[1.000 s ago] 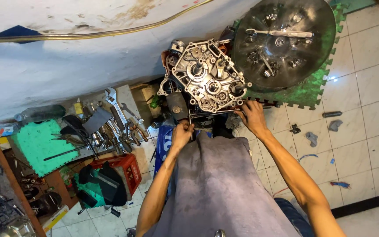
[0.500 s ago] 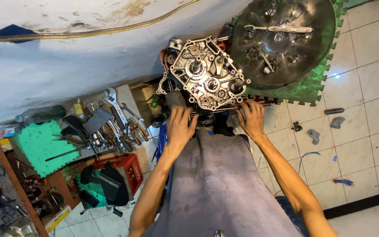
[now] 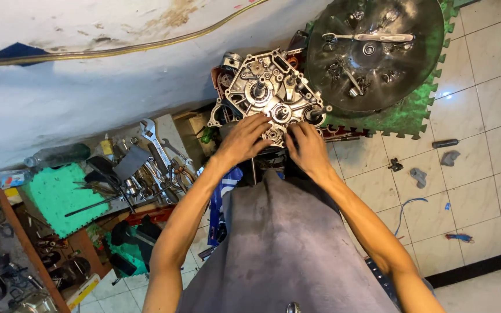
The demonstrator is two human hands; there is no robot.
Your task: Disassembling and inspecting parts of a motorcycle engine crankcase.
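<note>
Engine case: the open metal engine case is sitting at the upper middle of the frame, with gears and shafts showing on its face, just beside the round dark tray.
Left hand: the left hand is lying flat with fingers spread on the lower edge of the case; it is pressing on it, not closing around anything.
Right hand: the right hand is touching the same lower edge, fingers bent a little; whether it is pinching a small part I cannot tell.
Slip risk: in my judgement, the surfaces are looking oily, so a hand is perhaps sliding off and hitting the sharp gear teeth.
Tipping risk: the case is resting near the person's lap, and uneven pressing from both hands is maybe tilting it toward the tiled floor.
Loose parts: small pieces are lying on the tiles at the right; more are possibly falling and getting lost there.
Clutter: the wrenches at the middle left are lying in a heap, well apart from the hands.
</note>
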